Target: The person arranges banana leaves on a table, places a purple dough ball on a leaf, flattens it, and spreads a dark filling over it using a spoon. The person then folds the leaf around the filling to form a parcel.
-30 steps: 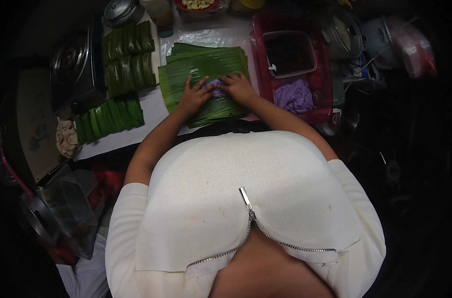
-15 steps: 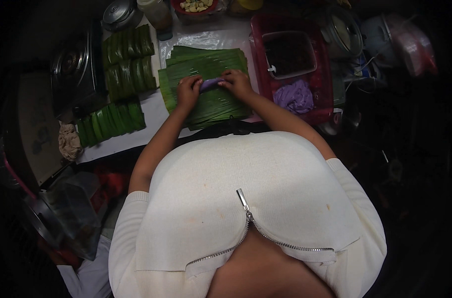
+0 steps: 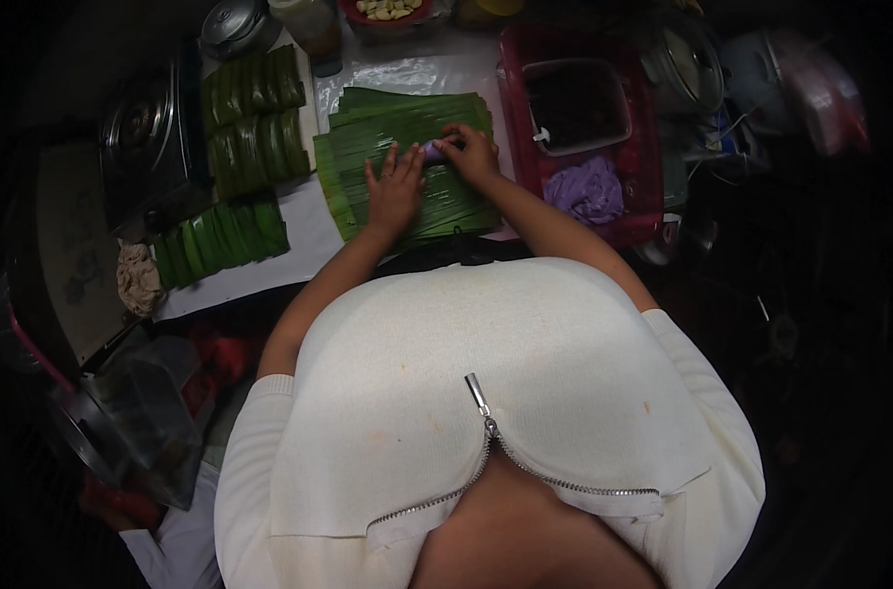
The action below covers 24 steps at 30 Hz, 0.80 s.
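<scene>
A small purple dough roll (image 3: pixel 434 151) lies over a stack of green banana leaves (image 3: pixel 368 128) in front of me. My right hand (image 3: pixel 474 157) pinches the roll's right end between thumb and fingers. Flat on the top leaf, my left hand (image 3: pixel 395 187) has its fingers spread, and its fingertips reach the roll's left end, partly covering it. To the right, a lump of purple dough (image 3: pixel 586 191) sits in a red tray (image 3: pixel 645 196). Beside it in the same tray is a clear box (image 3: pixel 576 103) with dark contents.
Rows of leaf-wrapped packets (image 3: pixel 220 240) line the left of the table. Beyond them stand a dark stove (image 3: pixel 152 128) and a lidded metal pot (image 3: pixel 232 27). A red bowl (image 3: pixel 429 14) of pale pieces is at the back. Another person's white sleeve (image 3: pixel 176 545) shows lower left.
My left hand has let go of the roll's left end and spread its fingers flat on the leaf. The right hand keeps its pinch, and the roll sits slightly farther right and away.
</scene>
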### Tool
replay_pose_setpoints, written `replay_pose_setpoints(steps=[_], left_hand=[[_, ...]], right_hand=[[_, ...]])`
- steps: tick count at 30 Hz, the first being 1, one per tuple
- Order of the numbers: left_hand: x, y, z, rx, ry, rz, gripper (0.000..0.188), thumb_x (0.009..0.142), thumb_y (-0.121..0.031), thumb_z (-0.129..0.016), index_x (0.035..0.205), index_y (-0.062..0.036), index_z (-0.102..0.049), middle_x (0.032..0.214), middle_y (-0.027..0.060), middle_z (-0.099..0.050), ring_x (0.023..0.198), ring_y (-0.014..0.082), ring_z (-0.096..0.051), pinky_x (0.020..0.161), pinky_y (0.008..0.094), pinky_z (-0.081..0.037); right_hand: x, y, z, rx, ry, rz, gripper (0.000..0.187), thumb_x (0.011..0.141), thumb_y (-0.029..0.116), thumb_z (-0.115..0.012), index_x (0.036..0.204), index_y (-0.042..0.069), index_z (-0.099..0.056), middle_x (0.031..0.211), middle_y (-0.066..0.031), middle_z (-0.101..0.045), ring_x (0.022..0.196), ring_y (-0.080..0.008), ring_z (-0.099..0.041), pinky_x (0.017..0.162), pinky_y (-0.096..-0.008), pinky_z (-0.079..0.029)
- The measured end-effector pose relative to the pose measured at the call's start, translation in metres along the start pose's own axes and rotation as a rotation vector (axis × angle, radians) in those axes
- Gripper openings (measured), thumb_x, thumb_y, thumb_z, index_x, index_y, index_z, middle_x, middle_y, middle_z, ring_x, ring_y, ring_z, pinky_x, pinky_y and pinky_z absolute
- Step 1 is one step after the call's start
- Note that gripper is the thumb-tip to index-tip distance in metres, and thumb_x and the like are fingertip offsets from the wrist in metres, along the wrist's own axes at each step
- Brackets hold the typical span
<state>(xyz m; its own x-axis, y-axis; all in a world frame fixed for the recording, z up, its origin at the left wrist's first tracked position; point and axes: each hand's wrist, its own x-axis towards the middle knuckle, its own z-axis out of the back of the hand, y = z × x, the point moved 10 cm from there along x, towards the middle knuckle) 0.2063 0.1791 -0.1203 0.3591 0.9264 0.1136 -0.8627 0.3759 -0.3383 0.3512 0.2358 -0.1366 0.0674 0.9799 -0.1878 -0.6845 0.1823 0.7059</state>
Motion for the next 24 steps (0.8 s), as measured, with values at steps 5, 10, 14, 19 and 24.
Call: replay_pose_setpoints(steps=[5, 10, 14, 19, 24], left_hand=[[0.006, 0.014, -0.008, 0.057, 0.050, -0.086, 0.049, 0.085, -0.031, -0.058, 0.132, -0.0256, -0.046, 0.137, -0.0054, -0.045, 0.137, 0.0239, -0.026, 0.101, 0.0699, -0.012], [0.009, 0.020, -0.010, 0.049, 0.120, -0.116, 0.049, 0.084, -0.035, -0.060, 0.130, -0.0281, -0.048, 0.136, -0.0060, -0.046, 0.138, 0.0251, -0.023, 0.101, 0.0713, -0.009], [0.005, 0.025, -0.001, -0.047, 0.112, -0.076, 0.050, 0.083, -0.037, -0.061, 0.130, -0.0276, -0.049, 0.137, -0.0046, -0.046, 0.139, 0.0268, -0.020, 0.101, 0.0711, -0.007], [-0.004, 0.036, -0.001, -0.027, 0.103, -0.018, 0.048, 0.080, -0.039, -0.064, 0.126, -0.0265, -0.054, 0.141, -0.0014, -0.041, 0.140, 0.0292, -0.017, 0.101, 0.0701, -0.006], [-0.013, 0.062, 0.017, -0.140, 0.048, 0.111, 0.056, 0.070, -0.047, -0.071, 0.121, -0.0269, -0.059, 0.144, 0.0019, -0.034, 0.140, 0.0316, -0.015, 0.101, 0.0705, -0.006]], right_hand=[[0.002, -0.001, -0.001, -0.089, -0.027, 0.010, 0.036, 0.073, 0.034, -0.074, 0.101, 0.016, -0.062, 0.082, 0.0007, -0.068, 0.086, -0.0167, -0.059, 0.083, -0.0369, -0.038], [0.006, -0.011, -0.002, -0.115, 0.046, -0.051, 0.029, 0.071, 0.035, -0.074, 0.094, 0.019, -0.067, 0.090, 0.0035, -0.067, 0.092, -0.0171, -0.057, 0.083, -0.0394, -0.035], [-0.005, 0.011, 0.011, -0.185, -0.085, 0.154, 0.021, 0.073, 0.035, -0.072, 0.088, 0.020, -0.072, 0.096, 0.0066, -0.066, 0.099, -0.0182, -0.053, 0.085, -0.0403, -0.032], [-0.019, 0.038, -0.005, -0.426, 0.028, 0.416, 0.020, 0.076, 0.036, -0.068, 0.088, 0.021, -0.072, 0.098, 0.0079, -0.065, 0.106, -0.0183, -0.049, 0.090, -0.0430, -0.028], [-0.021, 0.053, -0.015, -0.492, 0.078, 0.507, 0.025, 0.077, 0.035, -0.066, 0.098, 0.022, -0.069, 0.108, 0.0051, -0.062, 0.110, -0.0212, -0.048, 0.094, -0.0477, -0.027]])
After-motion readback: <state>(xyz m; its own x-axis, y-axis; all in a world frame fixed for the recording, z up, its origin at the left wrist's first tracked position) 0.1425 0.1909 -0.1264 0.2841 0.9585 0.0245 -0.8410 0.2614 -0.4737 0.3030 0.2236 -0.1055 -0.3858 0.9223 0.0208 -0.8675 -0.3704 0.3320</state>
